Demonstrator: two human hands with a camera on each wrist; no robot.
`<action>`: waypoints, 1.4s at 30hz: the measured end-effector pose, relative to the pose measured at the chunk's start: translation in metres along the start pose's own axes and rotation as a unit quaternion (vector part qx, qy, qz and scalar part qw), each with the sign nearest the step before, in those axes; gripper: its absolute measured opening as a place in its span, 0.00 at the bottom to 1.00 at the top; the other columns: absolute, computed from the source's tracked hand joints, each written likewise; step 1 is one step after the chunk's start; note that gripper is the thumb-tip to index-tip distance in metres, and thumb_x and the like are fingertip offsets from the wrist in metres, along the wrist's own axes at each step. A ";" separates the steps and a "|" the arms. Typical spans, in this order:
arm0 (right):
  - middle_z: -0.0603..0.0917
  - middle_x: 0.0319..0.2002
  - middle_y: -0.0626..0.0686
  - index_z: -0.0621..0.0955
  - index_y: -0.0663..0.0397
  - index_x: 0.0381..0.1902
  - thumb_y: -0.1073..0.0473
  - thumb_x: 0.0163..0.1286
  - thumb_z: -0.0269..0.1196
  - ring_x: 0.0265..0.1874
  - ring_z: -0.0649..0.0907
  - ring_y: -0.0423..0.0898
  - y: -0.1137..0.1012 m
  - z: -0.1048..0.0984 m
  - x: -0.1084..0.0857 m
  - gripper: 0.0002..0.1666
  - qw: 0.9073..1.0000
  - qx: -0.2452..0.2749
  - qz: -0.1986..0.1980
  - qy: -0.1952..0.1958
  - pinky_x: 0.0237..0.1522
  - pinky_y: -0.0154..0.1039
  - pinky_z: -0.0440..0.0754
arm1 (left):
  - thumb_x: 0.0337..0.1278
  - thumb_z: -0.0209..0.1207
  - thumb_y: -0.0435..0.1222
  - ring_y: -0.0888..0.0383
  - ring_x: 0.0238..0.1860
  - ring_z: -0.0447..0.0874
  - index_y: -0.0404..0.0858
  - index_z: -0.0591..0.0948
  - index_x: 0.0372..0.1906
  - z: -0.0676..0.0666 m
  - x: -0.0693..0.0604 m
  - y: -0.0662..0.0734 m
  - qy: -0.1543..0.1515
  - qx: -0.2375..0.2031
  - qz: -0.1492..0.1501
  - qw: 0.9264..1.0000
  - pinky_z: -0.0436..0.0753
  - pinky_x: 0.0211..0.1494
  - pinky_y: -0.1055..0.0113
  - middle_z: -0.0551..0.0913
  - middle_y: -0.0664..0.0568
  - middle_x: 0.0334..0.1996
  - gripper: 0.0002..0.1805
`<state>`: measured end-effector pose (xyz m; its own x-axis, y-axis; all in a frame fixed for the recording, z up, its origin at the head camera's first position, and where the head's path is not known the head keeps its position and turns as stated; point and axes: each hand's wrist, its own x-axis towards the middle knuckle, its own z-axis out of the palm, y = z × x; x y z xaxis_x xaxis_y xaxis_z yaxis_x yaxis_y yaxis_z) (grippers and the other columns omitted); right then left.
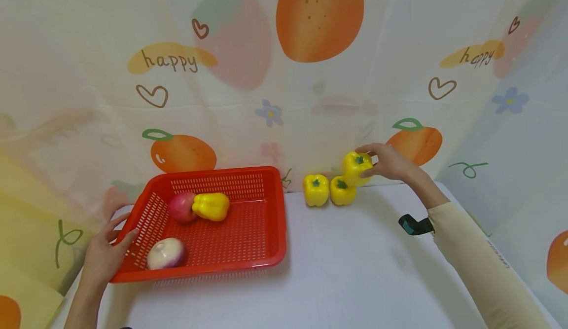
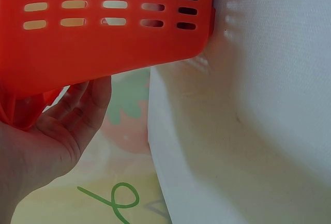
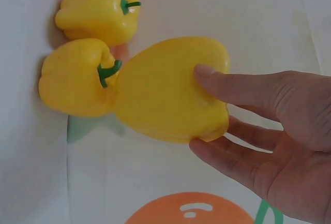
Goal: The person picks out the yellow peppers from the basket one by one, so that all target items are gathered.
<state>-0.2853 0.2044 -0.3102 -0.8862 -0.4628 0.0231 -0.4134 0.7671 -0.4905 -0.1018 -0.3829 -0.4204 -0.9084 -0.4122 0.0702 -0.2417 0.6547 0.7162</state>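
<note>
My right hand [image 1: 390,163] pinches a yellow bell pepper [image 3: 170,89] between thumb and fingers, raised above the table. Two more yellow bell peppers, one on the left [image 1: 316,191] and one on the right [image 1: 342,192], stand side by side beneath and left of it. On the other side, my left hand [image 1: 104,252] grips the left rim of a red plastic basket [image 1: 276,220], with its fingers partly hidden behind the rim in the left wrist view. Inside the basket lie a yellow bell pepper [image 1: 213,206], a dark pink round item [image 1: 182,207] and a white-and-purple onion [image 1: 165,253].
A white-covered table [image 1: 337,270] carries the basket and the peppers. Behind it hangs a printed curtain [image 1: 310,87] with fruit, hearts and lettering, close to the table's back edge. A black strap [image 1: 416,225] sits at the right wrist.
</note>
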 end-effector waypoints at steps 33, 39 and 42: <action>0.78 0.56 0.70 0.75 0.73 0.59 0.68 0.55 0.73 0.53 0.76 0.66 0.049 0.008 -0.001 0.35 0.999 -0.041 -0.024 0.003 0.57 0.61 0.73 | 0.69 0.56 0.41 0.62 0.25 0.78 0.34 0.67 0.70 0.000 -0.002 -0.002 0.010 -0.004 0.017 1.000 0.78 0.24 0.70 0.79 0.27 0.42 0.29; 0.79 0.55 0.68 0.76 0.72 0.59 0.67 0.54 0.74 0.52 0.78 0.65 0.061 0.018 0.002 0.35 0.998 -0.050 -0.030 -0.011 0.55 0.60 0.75 | 0.69 0.56 0.41 0.67 0.24 0.76 0.33 0.66 0.70 -0.001 -0.002 -0.001 0.008 -0.011 0.022 1.000 0.78 0.25 0.69 0.79 0.27 0.42 0.30; 0.79 0.55 0.68 0.75 0.71 0.60 0.67 0.55 0.74 0.52 0.77 0.65 0.065 0.022 0.001 0.35 0.998 -0.050 -0.023 -0.018 0.55 0.59 0.75 | 0.69 0.56 0.42 0.66 0.25 0.76 0.35 0.65 0.71 0.000 -0.002 -0.001 0.003 -0.014 0.015 1.000 0.79 0.25 0.69 0.78 0.26 0.44 0.30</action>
<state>-0.3090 0.2439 -0.3608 -0.8581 -0.5133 0.0115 -0.4745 0.7841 -0.4000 -0.1001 -0.3828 -0.4210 -0.9128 -0.3968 0.0965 -0.2043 0.6485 0.7333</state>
